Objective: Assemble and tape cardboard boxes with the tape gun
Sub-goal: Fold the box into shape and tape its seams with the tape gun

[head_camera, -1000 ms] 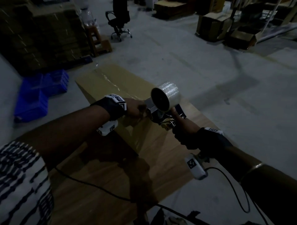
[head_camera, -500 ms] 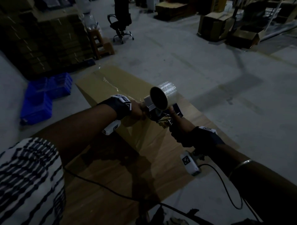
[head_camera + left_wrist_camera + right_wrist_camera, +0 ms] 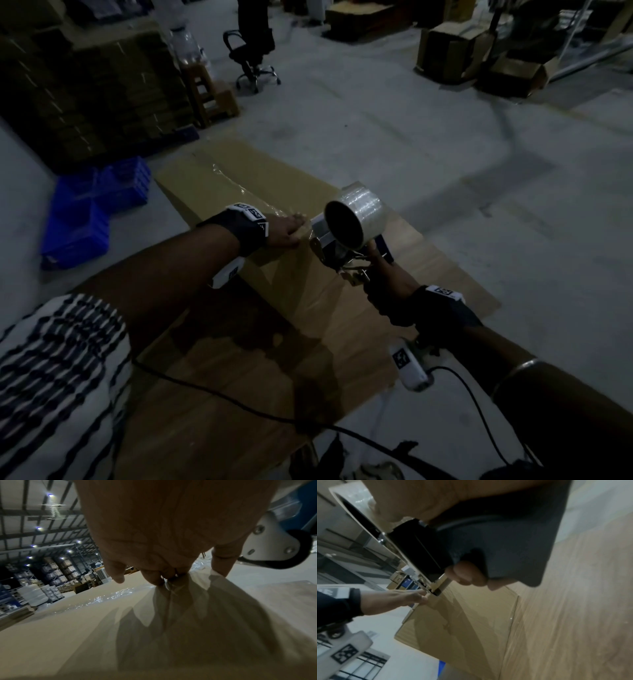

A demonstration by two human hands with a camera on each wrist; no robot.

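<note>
Head view: tape gun and left hand shifted farther along box.

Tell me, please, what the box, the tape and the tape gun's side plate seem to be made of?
Box: matte brown cardboard, going by its flat panels and folds.
Tape: clear glossy plastic film; glints show along the strip already laid.
Side plate: probably bright metal, pale and smooth with screw heads, though painted plastic cannot be ruled out.

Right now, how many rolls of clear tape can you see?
1: a roll of clear tape mounted on the tape gun that the right hand grips above the brown cardboard box. Others may sit hidden in the dim background.
</note>
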